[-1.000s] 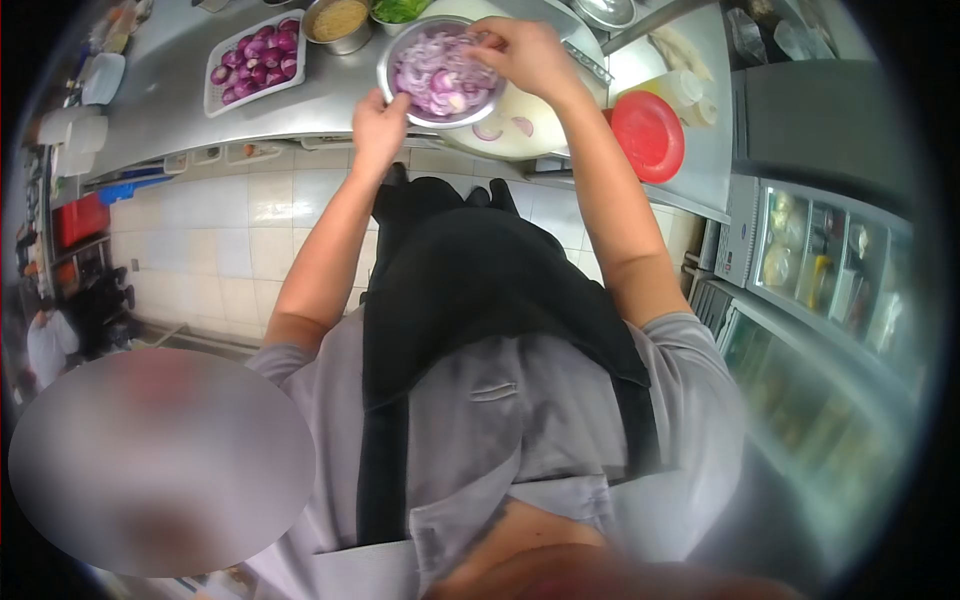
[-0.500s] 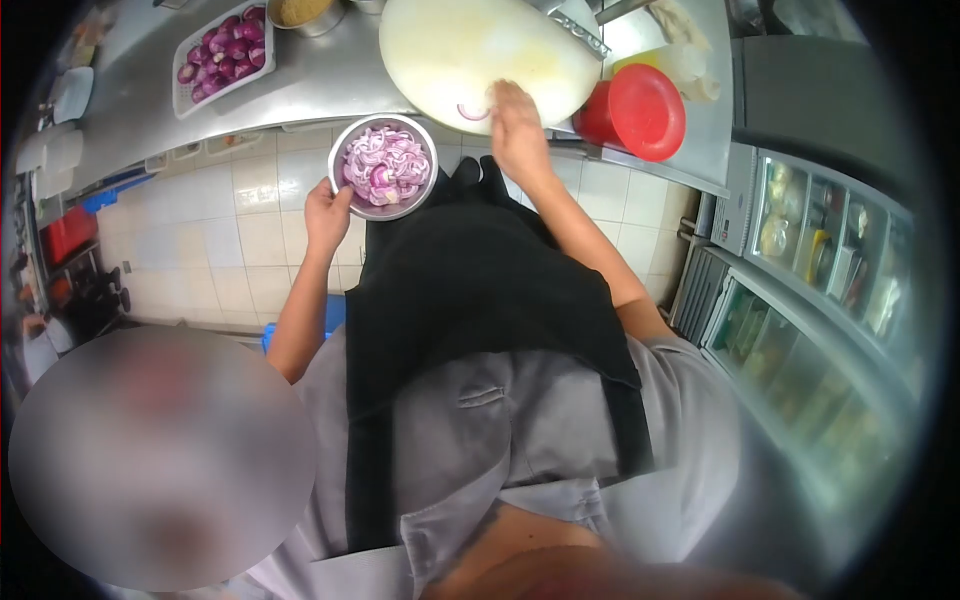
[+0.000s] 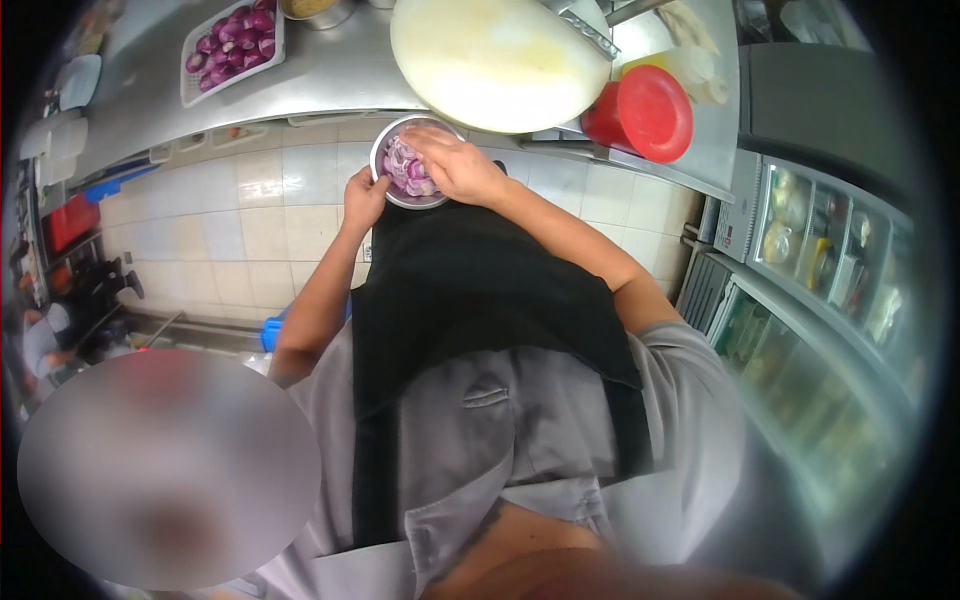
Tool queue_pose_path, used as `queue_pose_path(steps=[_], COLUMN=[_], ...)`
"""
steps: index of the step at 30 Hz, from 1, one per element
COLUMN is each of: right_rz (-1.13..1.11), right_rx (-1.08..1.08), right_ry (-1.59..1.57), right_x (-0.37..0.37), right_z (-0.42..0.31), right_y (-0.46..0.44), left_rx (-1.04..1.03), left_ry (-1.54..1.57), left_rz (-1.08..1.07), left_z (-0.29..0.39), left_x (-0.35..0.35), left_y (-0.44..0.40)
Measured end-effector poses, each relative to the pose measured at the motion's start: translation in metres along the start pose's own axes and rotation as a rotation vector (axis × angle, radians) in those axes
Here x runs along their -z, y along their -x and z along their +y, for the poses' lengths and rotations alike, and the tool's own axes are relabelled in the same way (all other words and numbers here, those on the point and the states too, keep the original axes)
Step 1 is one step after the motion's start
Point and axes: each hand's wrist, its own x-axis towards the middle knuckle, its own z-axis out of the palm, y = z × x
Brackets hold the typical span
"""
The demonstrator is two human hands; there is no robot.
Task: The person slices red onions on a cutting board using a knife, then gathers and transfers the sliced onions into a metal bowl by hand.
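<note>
A metal bowl point(image 3: 376, 150) of sliced red onion point(image 3: 408, 172) is held out in front of my apron, just off the counter's edge. My left hand point(image 3: 366, 200) grips its rim from the near left side, fingers closed on it. Over the bowl lies my right hand point(image 3: 460, 165), fingers stretched out flat across the onion slices and hiding part of them. Beyond the bowl, a large pale cutting board point(image 3: 500, 65) rests on the counter.
On the steel counter point(image 3: 330, 75) stand a white basket point(image 3: 189, 97) of peeled red onions point(image 3: 232, 45), a metal container point(image 3: 325, 14) and a red container point(image 3: 655, 115). A knife-like metal blade point(image 3: 590, 35) touches the board's far right. A glass-doored fridge point(image 3: 800, 330) is at right.
My right hand has moved from the cutting board into the bowl. The onion strip by its fingers no longer shows on the board. My left hand has shifted the bowl slightly right.
</note>
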Motion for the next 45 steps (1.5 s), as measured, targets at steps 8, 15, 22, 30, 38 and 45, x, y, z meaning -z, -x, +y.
queue_pose_path(steps=[8, 15, 22, 30, 38, 45], right_rz=[0.316, 0.473, 0.225, -0.005, -0.034, 0.056], right_rx=[-0.261, -0.198, 0.023, -0.377, -0.243, -0.300], right_ry=[0.083, -0.028, 0.108, -0.598, -0.553, -0.007], right_x=[0.066, 0.061, 0.014, 0.020, -0.016, -0.030], right_z=[0.038, -0.016, -0.021, -0.005, 0.003, -0.021], right_y=[-0.014, -0.067, -0.143, -0.198, -0.218, -0.219], left_rx=[-0.049, 0.038, -0.006, 0.014, 0.163, 0.036], left_ry=[0.076, 0.378, 0.488, 0.429, 0.487, 0.308], left_rz=[0.081, 0.225, 0.390, 0.390, 0.083, 0.255], left_z=[0.026, 0.045, 0.073, 0.080, 0.084, 0.088], left_x=[0.020, 0.040, 0.027, 0.046, 0.079, 0.123], left_y=[0.021, 0.003, -0.047, -0.107, -0.121, -0.120])
